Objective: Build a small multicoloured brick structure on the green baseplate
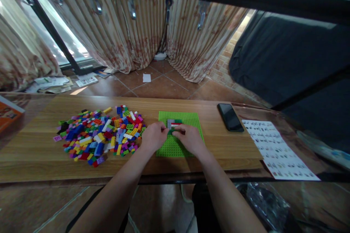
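A light green studded baseplate (179, 151) lies on the wooden table. On it are grey bricks (170, 121), a dark green brick (178, 121) and a strip of white and red between them. My left hand (154, 136) and my right hand (188, 137) meet over the plate from either side, fingers pinched. Between the fingertips is a small dark green brick (171, 131), touched by both hands. Whether it is pressed onto the studs I cannot tell, as the fingers cover part of it.
A wide heap of loose coloured bricks (100, 134) spreads to the left of the plate. A black phone (230, 117) lies on the right, beside a printed white sheet (276, 149) at the table's right end. An orange and white item (9, 113) sits at the far left.
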`<state>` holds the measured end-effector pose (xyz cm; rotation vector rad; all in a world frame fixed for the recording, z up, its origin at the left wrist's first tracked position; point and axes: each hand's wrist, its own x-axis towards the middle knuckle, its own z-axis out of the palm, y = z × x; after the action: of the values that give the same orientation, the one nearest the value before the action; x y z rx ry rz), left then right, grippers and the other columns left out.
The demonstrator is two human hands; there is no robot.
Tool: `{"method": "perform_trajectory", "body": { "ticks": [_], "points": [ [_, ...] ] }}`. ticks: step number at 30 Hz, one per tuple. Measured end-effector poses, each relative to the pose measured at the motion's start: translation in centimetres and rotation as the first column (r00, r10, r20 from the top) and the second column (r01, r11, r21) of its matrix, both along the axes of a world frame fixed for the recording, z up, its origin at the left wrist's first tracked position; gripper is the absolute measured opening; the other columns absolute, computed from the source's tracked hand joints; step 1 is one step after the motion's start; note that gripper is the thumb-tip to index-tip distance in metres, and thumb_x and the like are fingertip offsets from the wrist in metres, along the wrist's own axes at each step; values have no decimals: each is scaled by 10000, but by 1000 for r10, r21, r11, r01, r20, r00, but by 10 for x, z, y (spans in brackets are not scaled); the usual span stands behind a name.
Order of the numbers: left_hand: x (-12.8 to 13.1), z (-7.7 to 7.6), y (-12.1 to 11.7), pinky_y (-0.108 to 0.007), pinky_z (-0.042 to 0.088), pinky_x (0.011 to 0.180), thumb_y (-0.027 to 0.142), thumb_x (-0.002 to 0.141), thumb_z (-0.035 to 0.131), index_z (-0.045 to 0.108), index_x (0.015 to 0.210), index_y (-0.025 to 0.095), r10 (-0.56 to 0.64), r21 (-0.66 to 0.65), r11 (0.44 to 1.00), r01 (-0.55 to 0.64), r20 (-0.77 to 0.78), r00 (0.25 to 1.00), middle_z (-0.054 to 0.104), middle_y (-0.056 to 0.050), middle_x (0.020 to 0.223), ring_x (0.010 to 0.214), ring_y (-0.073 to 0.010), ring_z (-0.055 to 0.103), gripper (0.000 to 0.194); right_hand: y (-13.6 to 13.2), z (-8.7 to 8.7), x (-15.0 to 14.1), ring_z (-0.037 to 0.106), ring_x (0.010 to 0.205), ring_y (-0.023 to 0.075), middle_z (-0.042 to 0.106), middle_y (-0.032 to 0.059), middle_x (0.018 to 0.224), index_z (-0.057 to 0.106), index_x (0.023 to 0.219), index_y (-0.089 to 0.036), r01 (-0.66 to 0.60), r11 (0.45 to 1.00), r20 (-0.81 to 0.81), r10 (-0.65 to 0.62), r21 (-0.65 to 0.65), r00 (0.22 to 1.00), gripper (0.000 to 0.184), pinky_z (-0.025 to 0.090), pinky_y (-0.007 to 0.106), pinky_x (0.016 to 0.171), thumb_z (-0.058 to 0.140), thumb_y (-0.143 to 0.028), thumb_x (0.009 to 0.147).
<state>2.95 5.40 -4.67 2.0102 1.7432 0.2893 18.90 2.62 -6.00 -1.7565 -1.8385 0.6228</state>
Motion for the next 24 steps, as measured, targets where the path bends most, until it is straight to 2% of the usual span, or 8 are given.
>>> {"method": "perform_trajectory", "body": {
  "ticks": [2,4,6,10,14,19,24],
  "points": [
    [-3,0,1,-274,436,669,328,894,490,723,824,201,-45,7,999,44,30,999,733,-58,825,756,-189,657,274,2,2,6,650,733,161,746,21,829,748,899,-210,32,999,-56,-29,40,998,177,442,257,690,593,-292,870],
    [-6,1,2,-265,434,672,303,902,469,717,789,192,-58,14,998,57,61,996,726,-53,792,737,-176,649,294,5,3,13,654,749,168,744,33,835,744,865,-200,117,989,-66,-112,91,992,233,448,265,696,537,-303,900],
    [-8,2,2,-258,438,675,287,904,462,716,793,188,-41,24,999,39,93,995,727,-49,794,741,-170,651,294,7,3,22,655,775,185,739,54,861,735,879,-188,229,965,-14,-229,129,973,259,454,285,722,506,-304,912],
    [-8,3,-1,-257,463,728,270,895,491,721,873,188,-20,34,999,15,152,988,744,-51,873,804,-172,671,246,9,-3,36,648,864,228,706,130,1010,694,1052,-147,392,907,177,-416,156,892,274,455,336,792,498,-278,912],
    [-5,1,-6,-279,477,765,293,868,559,703,975,195,-29,18,999,27,112,993,747,-54,935,863,-195,681,204,9,-10,39,631,938,256,675,161,1031,664,1116,-140,399,906,290,-424,145,858,288,448,348,818,516,-273,907],
    [0,-5,-9,-295,478,745,331,826,623,666,1028,214,-24,38,999,22,37,999,739,-41,936,855,-208,679,237,10,-12,32,629,891,253,659,160,1035,667,1109,-162,375,916,313,-401,142,861,274,449,349,787,511,-265,909],
    [1,-7,-10,-317,483,734,337,829,618,653,1052,209,-21,53,998,19,31,999,734,-46,904,840,-227,684,260,10,-8,30,629,912,267,648,171,1060,666,1118,-149,366,924,309,-382,111,871,284,445,357,794,507,-263,913]
  ]
}}
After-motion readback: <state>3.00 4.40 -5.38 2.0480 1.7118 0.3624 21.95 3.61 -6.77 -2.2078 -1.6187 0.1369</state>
